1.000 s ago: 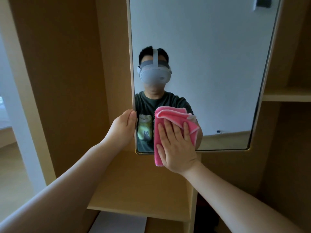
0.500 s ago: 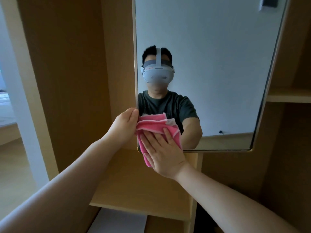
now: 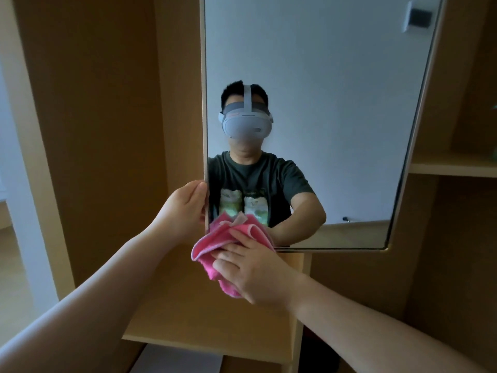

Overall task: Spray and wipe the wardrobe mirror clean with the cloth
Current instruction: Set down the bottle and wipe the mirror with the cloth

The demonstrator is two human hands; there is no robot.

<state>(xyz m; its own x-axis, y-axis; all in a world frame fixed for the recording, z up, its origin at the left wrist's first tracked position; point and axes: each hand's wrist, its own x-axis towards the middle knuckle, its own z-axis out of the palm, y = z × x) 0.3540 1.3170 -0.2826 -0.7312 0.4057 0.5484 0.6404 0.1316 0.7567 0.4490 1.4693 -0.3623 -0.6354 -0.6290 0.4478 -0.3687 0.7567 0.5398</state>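
Note:
The wardrobe mirror [image 3: 336, 90] hangs upright in a thin frame and reflects a person wearing a headset. My left hand [image 3: 185, 208] grips the mirror's left edge near its bottom corner. A crumpled pink cloth [image 3: 215, 240] sits at the mirror's bottom left corner, partly on the glass and partly hanging below the frame. My right hand [image 3: 252, 273] lies over the cloth with fingers spread, pressing it at the mirror's lower edge. No spray bottle is in view.
Wooden wardrobe panels surround the mirror. A wooden shelf [image 3: 215, 313] lies below it and another shelf [image 3: 454, 168] sits at the right. A white door frame [image 3: 29, 184] stands at the left.
My right hand slid the cloth left to the corner, then down past the mirror's bottom edge, bunching it up. My left hand kept its grip on the mirror's edge.

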